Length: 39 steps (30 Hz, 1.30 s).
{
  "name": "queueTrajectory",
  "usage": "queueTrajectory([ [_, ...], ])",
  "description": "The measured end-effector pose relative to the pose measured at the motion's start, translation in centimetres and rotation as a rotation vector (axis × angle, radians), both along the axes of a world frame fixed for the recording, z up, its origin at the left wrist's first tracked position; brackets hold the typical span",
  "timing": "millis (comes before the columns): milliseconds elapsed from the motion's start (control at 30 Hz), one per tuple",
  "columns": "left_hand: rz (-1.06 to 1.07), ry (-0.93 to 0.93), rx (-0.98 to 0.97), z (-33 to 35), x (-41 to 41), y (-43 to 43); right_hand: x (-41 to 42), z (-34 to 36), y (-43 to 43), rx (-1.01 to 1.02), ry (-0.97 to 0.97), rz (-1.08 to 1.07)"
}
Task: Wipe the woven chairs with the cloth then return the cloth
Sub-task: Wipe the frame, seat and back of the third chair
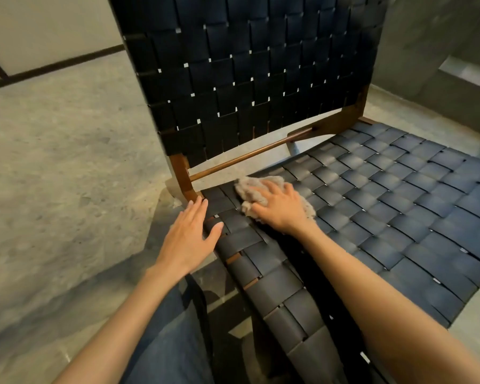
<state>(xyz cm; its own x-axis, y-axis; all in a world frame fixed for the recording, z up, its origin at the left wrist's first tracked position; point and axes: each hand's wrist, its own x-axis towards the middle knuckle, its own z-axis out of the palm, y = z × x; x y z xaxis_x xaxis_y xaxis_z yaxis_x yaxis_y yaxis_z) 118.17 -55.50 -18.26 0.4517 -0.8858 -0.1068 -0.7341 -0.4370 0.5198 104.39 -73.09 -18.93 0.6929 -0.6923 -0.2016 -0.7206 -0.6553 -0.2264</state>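
My left hand (187,236) and right hand (281,206) are bare, with no rings on the fingers and short, unpainted nails. Back from the fingers, both forearms are uncovered, no sleeves or watch. Below my left forearm, dark blue denim trousers (169,342) show.

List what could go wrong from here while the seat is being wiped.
1. The cloth is bunched under the right hand, so its fuzzy pile might snag in the gaps between the woven straps of the seat.
2. The left hand lies flat on the seat's side edge; leaning harder there could tip or shift the chair.
3. Wiping is at the rear corner only, so the backrest may get missed.
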Motion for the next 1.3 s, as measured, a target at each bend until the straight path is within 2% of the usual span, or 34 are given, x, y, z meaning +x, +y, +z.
queueTrajectory([
  [100,-0.040,-0.003,0.011,0.0,-0.3,-0.2,-3.2,0.1,-3.2,-0.049,0.077,-0.211],
  [167,-0.055,0.009,0.007,-0.3,-0.4,-0.2,-3.6,0.5,-2.9,-0.032,0.086,-0.237],
  [333,-0.066,0.044,-0.028,-1.0,-0.6,0.3,-1.7,1.4,5.0,0.054,0.008,0.020],
  [500,-0.089,0.020,0.046,-0.2,-0.7,0.3,-3.5,2.3,6.8,0.012,0.007,0.079],
  [700,-0.224,-0.112,0.039,1.3,-2.8,0.7,-7.9,3.0,0.4,-0.109,0.210,-0.248],
  [800,-0.234,-0.053,0.029,1.6,-4.0,0.6,-7.6,2.9,3.5,-0.073,0.196,-0.107],
  [900,-0.242,-0.015,0.045,1.4,-4.5,0.4,-7.1,3.5,8.8,-0.032,0.089,0.045],
  [1033,-0.260,0.025,0.031,1.3,-4.6,0.4,-8.6,4.9,11.1,-0.016,0.051,0.045],
  [1100,-0.274,0.029,0.047,1.3,-4.6,0.6,-9.5,4.8,9.5,-0.066,0.118,0.009],
  [1233,-0.306,0.025,0.077,1.5,-5.1,0.9,-12.2,4.2,4.3,-0.145,0.210,-0.237],
  [1300,-0.326,0.021,0.085,1.7,-5.7,0.8,-12.7,4.4,3.9,-0.149,0.223,-0.268],
])
